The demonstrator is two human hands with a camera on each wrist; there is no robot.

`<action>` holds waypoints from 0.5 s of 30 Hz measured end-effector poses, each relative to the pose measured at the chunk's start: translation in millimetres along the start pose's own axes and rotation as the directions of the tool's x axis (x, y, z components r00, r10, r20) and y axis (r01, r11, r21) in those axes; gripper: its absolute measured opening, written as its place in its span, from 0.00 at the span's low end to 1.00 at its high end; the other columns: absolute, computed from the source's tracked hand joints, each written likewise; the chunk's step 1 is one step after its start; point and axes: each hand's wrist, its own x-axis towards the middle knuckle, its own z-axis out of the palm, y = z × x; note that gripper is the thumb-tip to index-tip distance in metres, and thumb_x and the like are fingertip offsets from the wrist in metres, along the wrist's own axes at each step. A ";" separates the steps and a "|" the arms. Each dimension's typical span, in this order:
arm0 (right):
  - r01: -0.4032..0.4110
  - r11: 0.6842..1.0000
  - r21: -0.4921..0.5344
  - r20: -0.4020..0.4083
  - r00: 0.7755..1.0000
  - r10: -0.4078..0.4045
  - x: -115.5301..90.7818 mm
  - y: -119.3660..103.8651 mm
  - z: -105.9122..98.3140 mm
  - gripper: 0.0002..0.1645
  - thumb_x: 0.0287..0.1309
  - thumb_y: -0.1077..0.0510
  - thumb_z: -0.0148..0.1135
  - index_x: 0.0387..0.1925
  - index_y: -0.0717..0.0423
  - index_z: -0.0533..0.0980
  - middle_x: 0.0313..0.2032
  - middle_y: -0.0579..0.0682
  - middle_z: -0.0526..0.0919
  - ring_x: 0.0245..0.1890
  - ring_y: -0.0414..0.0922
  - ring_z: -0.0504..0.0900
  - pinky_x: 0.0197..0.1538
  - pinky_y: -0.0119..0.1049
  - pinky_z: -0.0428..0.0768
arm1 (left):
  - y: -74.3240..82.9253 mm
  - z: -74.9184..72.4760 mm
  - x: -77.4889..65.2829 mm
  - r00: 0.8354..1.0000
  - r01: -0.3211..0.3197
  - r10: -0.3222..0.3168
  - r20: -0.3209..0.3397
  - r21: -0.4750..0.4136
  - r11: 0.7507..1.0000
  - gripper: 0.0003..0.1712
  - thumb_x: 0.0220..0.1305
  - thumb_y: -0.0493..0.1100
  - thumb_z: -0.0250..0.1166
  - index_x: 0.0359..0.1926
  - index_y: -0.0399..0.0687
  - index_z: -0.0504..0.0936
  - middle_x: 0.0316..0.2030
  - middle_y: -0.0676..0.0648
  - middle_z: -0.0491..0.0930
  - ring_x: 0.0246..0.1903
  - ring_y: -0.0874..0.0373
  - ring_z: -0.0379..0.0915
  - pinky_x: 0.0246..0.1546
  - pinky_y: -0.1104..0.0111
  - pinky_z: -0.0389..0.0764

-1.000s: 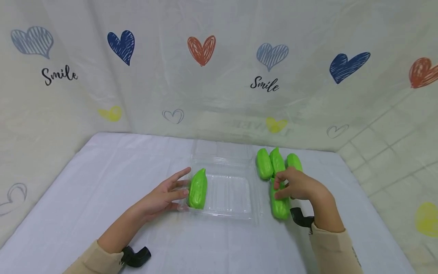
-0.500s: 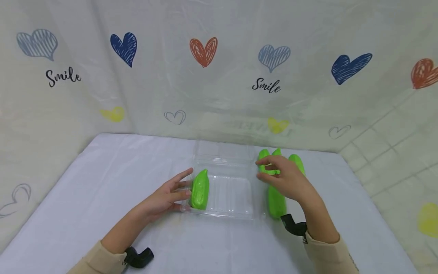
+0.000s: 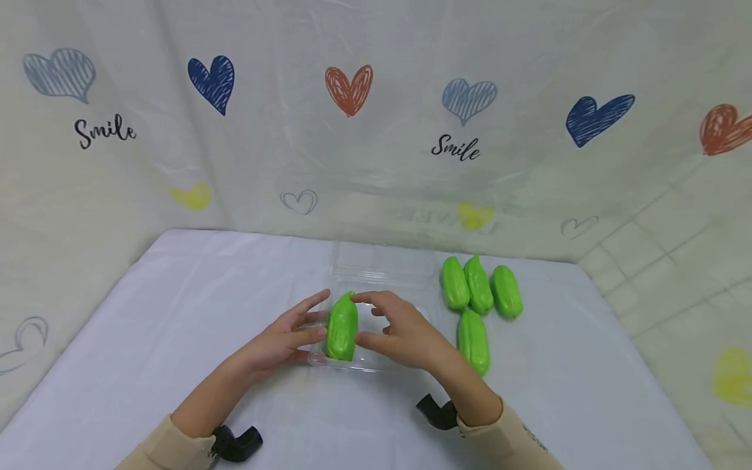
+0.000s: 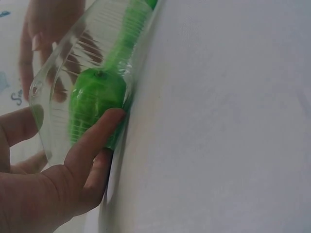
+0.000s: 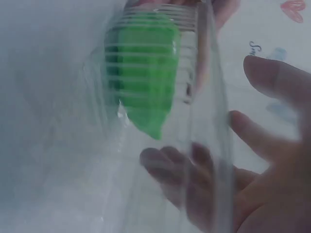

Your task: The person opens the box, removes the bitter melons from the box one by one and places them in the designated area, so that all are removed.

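Note:
A clear plastic clamshell box (image 3: 405, 362) stands on the table with its lid laid back. Inside, along the left wall, lies a plump green toy vegetable (image 3: 341, 329) with a pointed tip toward the back. My left hand (image 3: 282, 339) rests against the box's left side, fingers extended and thumb at the rim; in the left wrist view the left hand (image 4: 63, 170) touches the near corner. Above the box, my right hand (image 3: 405, 329) spreads thumb and index finger beside the vegetable. In the right wrist view, the right hand (image 5: 265, 179) has fingers apart, some seen through the clear plastic.
To the right of the box lie several more green toy vegetables: a touching pair (image 3: 455, 284) at the back, one vegetable (image 3: 507, 292) to their right, another vegetable (image 3: 473, 343) nearer. White cloth covers the table (image 3: 235, 274). A printed curtain (image 3: 376, 150) hangs behind.
My right hand has swung left, from the loose green toy vegetables on the right to above the box, uncovering them. My left hand stays at the box's left side.

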 end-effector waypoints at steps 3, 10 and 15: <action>-0.004 1.000 -0.005 -0.008 1.000 0.004 7.8 1.1 9.7 0.34 0.61 0.48 0.67 0.68 0.44 0.70 0.66 0.44 0.70 0.65 0.58 0.71 0.54 0.53 0.79 | 0.2 -0.7 -0.3 1.000 0.000 0.000 -0.001 -0.001 1.000 0.41 0.73 0.43 0.59 0.79 0.66 0.49 0.75 0.37 0.51 0.64 0.43 0.67 0.49 0.57 0.83; -0.026 0.999 -0.029 0.025 0.999 0.027 20.7 4.7 23.2 0.35 0.61 0.47 0.66 0.68 0.44 0.70 0.68 0.49 0.66 0.64 0.53 0.71 0.53 0.48 0.79 | -1.7 -1.8 -0.5 1.000 0.004 -0.004 0.021 -0.012 1.000 0.40 0.75 0.45 0.57 0.79 0.66 0.48 0.76 0.37 0.49 0.67 0.42 0.64 0.50 0.58 0.82; -0.033 0.998 -0.052 0.052 0.998 0.036 25.1 5.1 24.9 0.33 0.62 0.46 0.66 0.67 0.46 0.72 0.71 0.57 0.63 0.69 0.56 0.67 0.61 0.57 0.74 | -3.2 -1.7 1.4 0.999 -0.008 0.009 0.034 -0.042 0.999 0.39 0.76 0.44 0.56 0.79 0.65 0.47 0.76 0.36 0.48 0.66 0.43 0.65 0.50 0.57 0.82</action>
